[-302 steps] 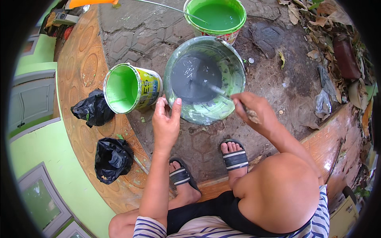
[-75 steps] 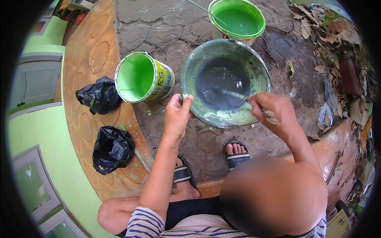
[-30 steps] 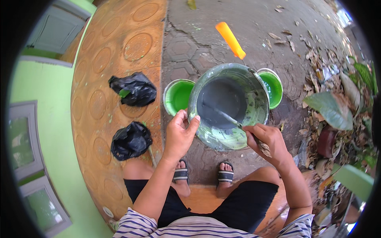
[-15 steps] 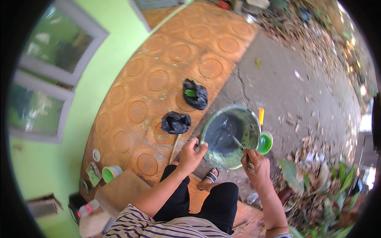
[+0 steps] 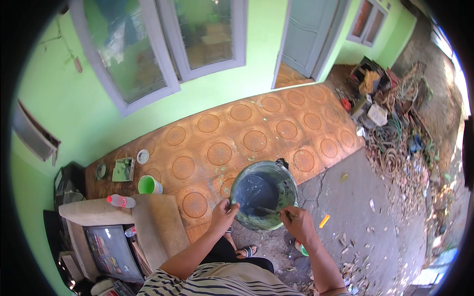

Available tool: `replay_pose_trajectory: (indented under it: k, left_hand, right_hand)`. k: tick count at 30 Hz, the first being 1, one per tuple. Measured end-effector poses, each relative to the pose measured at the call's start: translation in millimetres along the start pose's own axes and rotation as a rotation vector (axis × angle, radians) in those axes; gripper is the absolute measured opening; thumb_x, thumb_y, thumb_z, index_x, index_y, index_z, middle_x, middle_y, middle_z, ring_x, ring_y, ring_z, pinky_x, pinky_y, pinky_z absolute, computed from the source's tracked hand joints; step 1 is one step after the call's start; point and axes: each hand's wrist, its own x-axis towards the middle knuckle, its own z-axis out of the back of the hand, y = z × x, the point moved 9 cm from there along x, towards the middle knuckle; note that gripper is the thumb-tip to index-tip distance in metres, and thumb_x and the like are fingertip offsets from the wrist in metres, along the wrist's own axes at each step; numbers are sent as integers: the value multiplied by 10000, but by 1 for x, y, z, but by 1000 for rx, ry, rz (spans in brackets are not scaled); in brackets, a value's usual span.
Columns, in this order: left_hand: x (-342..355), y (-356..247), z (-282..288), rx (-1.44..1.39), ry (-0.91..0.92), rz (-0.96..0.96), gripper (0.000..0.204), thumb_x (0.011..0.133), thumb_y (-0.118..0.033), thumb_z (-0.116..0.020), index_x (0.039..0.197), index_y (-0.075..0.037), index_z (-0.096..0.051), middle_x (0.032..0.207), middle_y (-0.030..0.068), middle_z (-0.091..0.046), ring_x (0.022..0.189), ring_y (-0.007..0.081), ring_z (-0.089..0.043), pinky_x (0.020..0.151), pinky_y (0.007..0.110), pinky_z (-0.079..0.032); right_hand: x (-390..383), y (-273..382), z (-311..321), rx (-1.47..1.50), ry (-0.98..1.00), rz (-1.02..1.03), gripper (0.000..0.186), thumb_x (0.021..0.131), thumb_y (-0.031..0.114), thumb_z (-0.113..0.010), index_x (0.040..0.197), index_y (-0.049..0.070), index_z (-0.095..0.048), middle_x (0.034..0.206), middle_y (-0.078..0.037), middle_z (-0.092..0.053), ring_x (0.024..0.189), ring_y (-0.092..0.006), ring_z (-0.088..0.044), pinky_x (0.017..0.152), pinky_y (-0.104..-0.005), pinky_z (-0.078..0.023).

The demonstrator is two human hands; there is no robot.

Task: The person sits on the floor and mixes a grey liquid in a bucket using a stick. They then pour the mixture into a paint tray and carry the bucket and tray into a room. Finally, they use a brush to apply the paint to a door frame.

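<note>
A round green-grey bucket (image 5: 289, 185) with smooth grey liquid (image 5: 256, 193) inside is in front of me, tilted slightly. My left hand (image 5: 224, 215) grips its near left rim, thumb on the inner side. On the right, my right hand (image 5: 298, 223) is closed round a trowel-like tool (image 5: 265, 211), whose dark end reaches over the liquid at the bucket's near wall. Its handle is mostly hidden by my fingers. Just beyond the far rim shows a bit of black plastic bag (image 5: 282, 162). Partly behind my right forearm is a small green cup (image 5: 303, 250).
An orange handle-like piece (image 5: 324, 221) lies on grey ground. To the left are a brown armchair (image 5: 163, 222), a bottle (image 5: 121, 201) and a white tub, green inside (image 5: 150, 185). Orange tiles (image 5: 219, 154) border a green wall with windows. Clutter (image 5: 390, 108) is heaped at far right.
The view has swung left, showing more wall and the armchair. The bucket now covers most of the black bags and appears farther from the orange piece. Both hands keep their hold.
</note>
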Motion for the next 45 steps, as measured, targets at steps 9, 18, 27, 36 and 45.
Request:
replay_pose_trajectory:
  k: [9,18,27,36,45]
  left_hand:
    - [15,-32,112,-387,-148,110,167,930,-142,-636,952,8,-567,814,64,-607,680,116,-610,574,288,-575]
    - [57,-36,200,-470,-275,69,184,933,-147,-636,965,19,-564,842,86,-627,726,135,-620,606,299,-574]
    - [108,-21,267,-621,-458,103,178,946,-140,-618,985,24,-562,888,94,-642,753,150,-650,630,307,-597]
    - [164,-23,340,-549,-814,192,162,936,-129,-626,925,23,-571,864,90,-644,723,135,-635,612,286,-571]
    - [222,-25,382,-702,-1128,179,146,933,-126,-628,919,4,-566,809,61,-629,672,120,-628,578,278,-569]
  right_hand:
    - [113,53,-52,229,12,25,282,844,219,-768,983,21,-623,726,-41,-631,642,-113,-585,588,-261,-470]
    - [194,121,-137,253,200,-5,267,882,167,-728,1036,-25,-625,638,-26,-612,528,-71,-571,483,-229,-426]
    - [293,113,-237,486,398,-18,412,843,108,-763,1179,-3,-552,867,-27,-632,765,-75,-597,672,-229,-492]
    - [414,142,-342,643,723,-50,347,875,26,-621,1209,9,-532,951,-36,-567,778,-86,-555,715,-224,-471]
    - [590,62,-427,279,731,-42,163,940,188,-608,999,39,-635,836,-31,-632,654,-90,-588,546,-216,-420]
